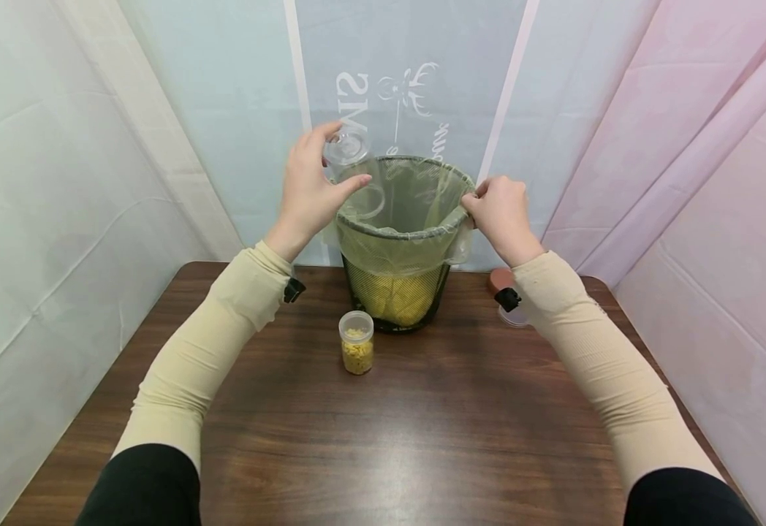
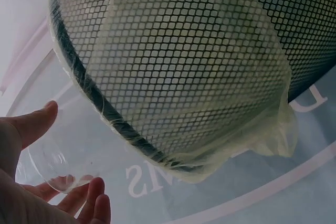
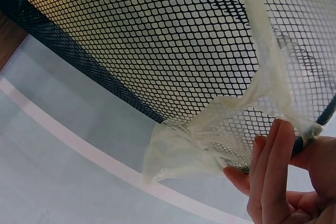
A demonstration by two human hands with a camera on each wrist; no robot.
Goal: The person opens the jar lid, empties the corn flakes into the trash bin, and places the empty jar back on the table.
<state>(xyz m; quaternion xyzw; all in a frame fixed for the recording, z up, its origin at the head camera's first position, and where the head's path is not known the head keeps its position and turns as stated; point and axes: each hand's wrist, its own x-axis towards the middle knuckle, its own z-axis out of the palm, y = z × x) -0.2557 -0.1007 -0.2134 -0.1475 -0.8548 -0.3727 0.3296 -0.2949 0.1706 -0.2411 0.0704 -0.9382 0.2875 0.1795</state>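
My left hand grips a clear plastic jar between thumb and fingers. The jar is tipped, its round base up and its mouth down over the left side of a black mesh waste bin. Nothing shows inside the see-through jar. A pale translucent bin liner lines the bin and folds over its rim. At the rim's right side, my right hand pinches the rim and liner, thumb inside and fingers outside in the right wrist view. Something yellow shows through the bin's lower mesh.
A clear jar of small yellow pieces stands upright on the brown wooden table, in front of the bin. Beside my right wrist lie a reddish-brown round thing and a clear disc. Fabric curtains hang behind and at both sides.
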